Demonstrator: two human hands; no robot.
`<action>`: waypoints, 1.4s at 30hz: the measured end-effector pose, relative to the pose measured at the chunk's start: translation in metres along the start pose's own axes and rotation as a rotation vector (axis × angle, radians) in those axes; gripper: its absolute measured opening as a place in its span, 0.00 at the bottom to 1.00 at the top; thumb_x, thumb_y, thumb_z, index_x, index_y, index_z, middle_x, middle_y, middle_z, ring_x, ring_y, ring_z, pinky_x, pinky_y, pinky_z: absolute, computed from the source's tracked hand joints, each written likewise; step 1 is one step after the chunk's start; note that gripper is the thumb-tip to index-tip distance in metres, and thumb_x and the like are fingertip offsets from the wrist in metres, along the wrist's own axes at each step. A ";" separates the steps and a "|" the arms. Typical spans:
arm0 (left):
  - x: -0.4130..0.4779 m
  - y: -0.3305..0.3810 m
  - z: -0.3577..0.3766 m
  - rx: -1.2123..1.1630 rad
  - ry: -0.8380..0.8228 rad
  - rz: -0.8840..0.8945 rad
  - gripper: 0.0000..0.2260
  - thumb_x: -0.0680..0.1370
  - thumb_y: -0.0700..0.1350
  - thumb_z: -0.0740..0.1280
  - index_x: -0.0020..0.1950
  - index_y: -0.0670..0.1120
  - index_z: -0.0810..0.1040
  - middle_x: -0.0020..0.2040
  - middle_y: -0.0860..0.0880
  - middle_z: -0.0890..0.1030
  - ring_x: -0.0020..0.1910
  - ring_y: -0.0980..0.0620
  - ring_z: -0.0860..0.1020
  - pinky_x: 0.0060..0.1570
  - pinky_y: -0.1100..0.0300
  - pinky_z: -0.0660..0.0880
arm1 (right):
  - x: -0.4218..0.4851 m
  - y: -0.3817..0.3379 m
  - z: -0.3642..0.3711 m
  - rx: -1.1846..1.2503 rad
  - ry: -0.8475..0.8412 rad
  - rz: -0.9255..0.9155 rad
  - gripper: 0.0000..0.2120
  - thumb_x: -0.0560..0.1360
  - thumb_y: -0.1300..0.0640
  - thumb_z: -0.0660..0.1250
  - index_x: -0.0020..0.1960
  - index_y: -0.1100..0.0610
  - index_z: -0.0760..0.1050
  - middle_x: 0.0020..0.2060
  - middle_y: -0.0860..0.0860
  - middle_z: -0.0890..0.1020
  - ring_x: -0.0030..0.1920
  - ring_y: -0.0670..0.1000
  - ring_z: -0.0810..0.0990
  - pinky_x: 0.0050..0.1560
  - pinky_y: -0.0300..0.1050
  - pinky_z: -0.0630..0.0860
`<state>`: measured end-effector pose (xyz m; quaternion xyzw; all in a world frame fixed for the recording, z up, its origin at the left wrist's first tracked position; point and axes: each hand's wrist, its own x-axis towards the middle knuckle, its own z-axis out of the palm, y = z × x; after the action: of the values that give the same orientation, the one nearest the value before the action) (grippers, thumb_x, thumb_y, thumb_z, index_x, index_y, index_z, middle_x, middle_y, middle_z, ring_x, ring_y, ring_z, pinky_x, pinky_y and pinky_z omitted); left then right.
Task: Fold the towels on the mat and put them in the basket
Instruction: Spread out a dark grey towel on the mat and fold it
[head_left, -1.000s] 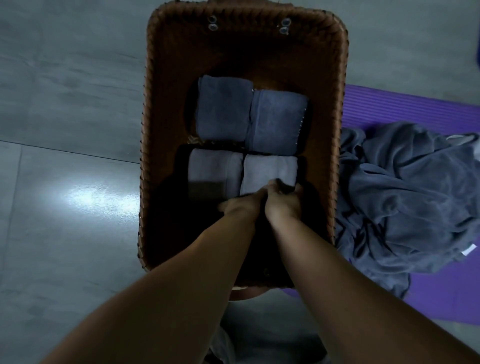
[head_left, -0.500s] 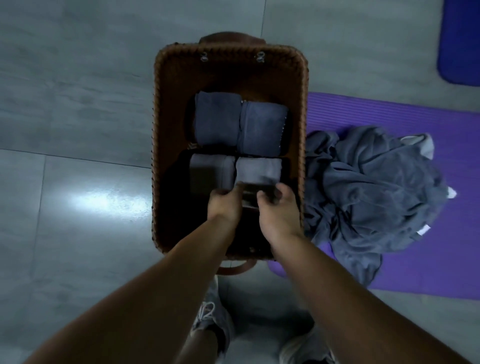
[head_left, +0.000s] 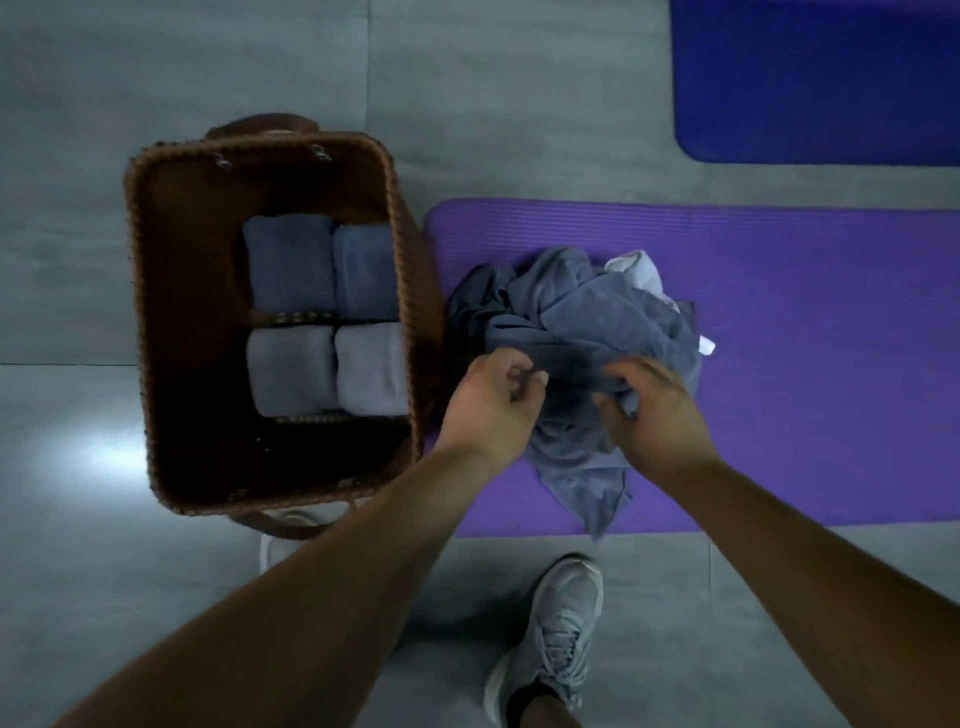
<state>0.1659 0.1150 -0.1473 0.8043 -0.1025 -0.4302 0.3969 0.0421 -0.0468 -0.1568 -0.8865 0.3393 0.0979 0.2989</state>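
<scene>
A brown woven basket (head_left: 156, 332) stands on the floor at the left. Inside it lie several folded grey towels (head_left: 322, 317), packed in two rows. To its right a heap of crumpled grey towels (head_left: 582, 322) lies on the purple mat (head_left: 805, 364). Both hands are at the near edge of the heap. My left hand (head_left: 493, 405) pinches a fold of grey towel between thumb and fingers. My right hand (head_left: 654, 415) is blurred, its fingers curled into the cloth of the heap.
A dark blue mat (head_left: 815, 78) lies at the far right on the grey tiled floor. My grey shoe (head_left: 556, 634) stands just in front of the purple mat; the toe of another shoe (head_left: 283, 535) shows under the basket's near handle.
Both hands have left the folded towel in the basket and moved right onto the heap on the mat. The view has swung right and pulled back.
</scene>
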 end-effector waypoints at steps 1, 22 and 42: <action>0.009 -0.003 0.014 0.043 0.001 -0.019 0.12 0.82 0.52 0.67 0.62 0.49 0.77 0.60 0.49 0.76 0.58 0.51 0.78 0.62 0.51 0.76 | 0.006 0.013 0.004 0.002 -0.003 -0.003 0.16 0.76 0.53 0.72 0.61 0.59 0.80 0.60 0.56 0.80 0.61 0.63 0.77 0.62 0.49 0.73; 0.027 0.017 0.056 0.181 0.151 0.186 0.14 0.64 0.66 0.73 0.39 0.59 0.78 0.55 0.59 0.78 0.62 0.56 0.75 0.67 0.45 0.70 | 0.027 0.049 -0.026 0.530 -0.146 -0.098 0.08 0.74 0.52 0.75 0.41 0.53 0.80 0.33 0.49 0.80 0.34 0.43 0.75 0.37 0.43 0.74; -0.030 0.131 0.037 0.075 -0.134 0.227 0.08 0.80 0.43 0.71 0.45 0.52 0.73 0.35 0.58 0.77 0.36 0.61 0.74 0.40 0.67 0.71 | -0.048 0.078 -0.191 0.513 -0.121 0.025 0.17 0.76 0.53 0.74 0.34 0.61 0.74 0.24 0.42 0.68 0.26 0.42 0.64 0.28 0.33 0.62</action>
<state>0.1421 0.0224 -0.0454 0.7714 -0.2352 -0.4311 0.4048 -0.0507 -0.1810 -0.0219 -0.7699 0.3457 0.0652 0.5324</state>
